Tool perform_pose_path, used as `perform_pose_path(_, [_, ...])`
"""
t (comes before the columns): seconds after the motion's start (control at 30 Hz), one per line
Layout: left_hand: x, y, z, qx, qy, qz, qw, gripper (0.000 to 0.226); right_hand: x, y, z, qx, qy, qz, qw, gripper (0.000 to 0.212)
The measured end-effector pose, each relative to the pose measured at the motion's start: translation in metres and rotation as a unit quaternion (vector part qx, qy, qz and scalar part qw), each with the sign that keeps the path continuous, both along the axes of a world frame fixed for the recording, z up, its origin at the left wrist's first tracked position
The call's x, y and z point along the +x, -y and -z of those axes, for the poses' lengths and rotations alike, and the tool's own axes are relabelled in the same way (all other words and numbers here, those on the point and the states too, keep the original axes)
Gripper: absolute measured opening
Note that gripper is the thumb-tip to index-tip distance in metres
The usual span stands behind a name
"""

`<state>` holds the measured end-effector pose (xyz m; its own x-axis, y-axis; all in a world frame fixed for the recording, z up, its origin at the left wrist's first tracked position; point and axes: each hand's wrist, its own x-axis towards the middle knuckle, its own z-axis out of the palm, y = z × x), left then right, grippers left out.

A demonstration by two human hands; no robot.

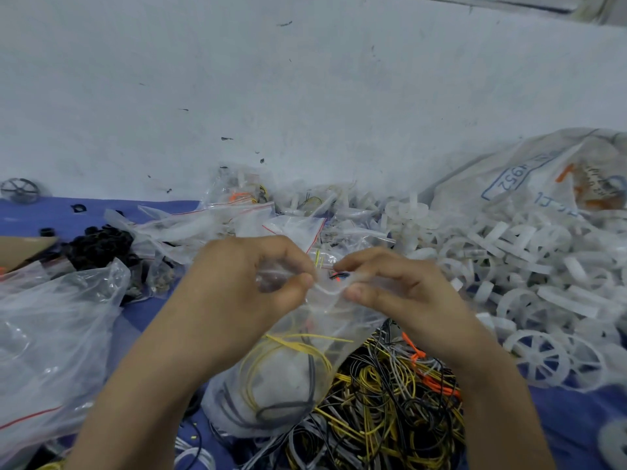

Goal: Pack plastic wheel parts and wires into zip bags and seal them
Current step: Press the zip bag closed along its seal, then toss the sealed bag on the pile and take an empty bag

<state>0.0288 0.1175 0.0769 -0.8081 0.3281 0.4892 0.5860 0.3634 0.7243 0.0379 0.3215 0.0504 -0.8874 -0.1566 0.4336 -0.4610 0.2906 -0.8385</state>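
Both hands meet at the top of the zip bag (288, 381). The left hand (234, 293) pinches the zip strip (325, 290) between thumb and forefinger, and the right hand (403, 290) pinches it just beside, fingers curled. The bag hangs from those 2 pinches over the blue worktop (135, 313), its belly resting among the loose wire heap (390, 412).

Inside, yellow and black wires (291, 351) coil in springy loops. Something pale and rounded sits under them, though whether it is a wheel I cannot tell through the film.

The film is thin, soft, crinkled and probably slick, and the load looks light. The place to hold it is the stiffer zip strip, with the thumbs sliding along its length. Any wire end poking up into the strip would likely stop the seal.

To the right sprawls a heap of white wheels (539, 356), translucent, rigid, spoked, with flat rims. Behind the hands lie empty zip bags (237, 215) with red lines, and left of those sits a pile of small black parts (98, 245).
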Motion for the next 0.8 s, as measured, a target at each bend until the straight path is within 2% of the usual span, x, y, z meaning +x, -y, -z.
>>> perform_pose_path(0.13, [0.004, -0.003, 0.001, -0.057, -0.031, 0.024, 0.998, 0.017, 0.008, 0.004, -0.007, 0.021, 0.006, -0.029, 0.999, 0.014])
perform_pose_path(0.27, [0.004, -0.007, 0.002, -0.075, -0.07, 0.041, 0.994, 0.015, 0.014, 0.006, -0.012, 0.063, 0.02, -0.039, 0.997, 0.005])
perform_pose_path(0.4, [0.004, -0.001, -0.001, -0.042, -0.076, 0.093, 0.992, 0.008, 0.016, 0.001, -0.015, 0.053, 0.011, -0.05, 0.997, 0.021])
perform_pose_path(0.47, [0.004, 0.003, -0.005, 0.011, -0.076, 0.081, 0.994, 0.01, 0.014, 0.001, -0.013, 0.035, 0.07, -0.101, 0.992, 0.035])
perform_pose_path(0.53, [0.002, 0.005, -0.006, 0.086, -0.058, 0.085, 0.991, 0.014, 0.01, 0.007, -0.007, 0.045, 0.135, -0.14, 0.98, 0.042])
perform_pose_path(0.6, [-0.004, 0.01, -0.004, 0.139, -0.017, 0.088, 0.986, 0.023, 0.008, 0.019, -0.002, 0.081, 0.168, -0.154, 0.97, 0.026])
perform_pose_path(0.63, [-0.008, 0.015, -0.002, 0.143, 0.002, 0.078, 0.987, 0.034, 0.008, 0.025, -0.001, 0.093, 0.182, -0.174, 0.963, 0.019])
perform_pose_path(0.7, [-0.017, 0.029, 0.005, 0.126, 0.037, 0.048, 0.99, 0.048, 0.007, 0.03, 0.001, 0.102, 0.2, -0.215, 0.95, 0.023])
perform_pose_path(0.77, [-0.026, 0.044, 0.013, 0.126, 0.089, 0.036, 0.987, 0.051, 0.002, 0.031, -0.003, 0.126, 0.224, -0.214, 0.942, 0.019])
perform_pose_path(0.8, [-0.031, 0.051, 0.017, 0.136, 0.114, 0.029, 0.984, 0.048, -0.004, 0.031, -0.006, 0.16, 0.24, -0.214, 0.933, 0.024])
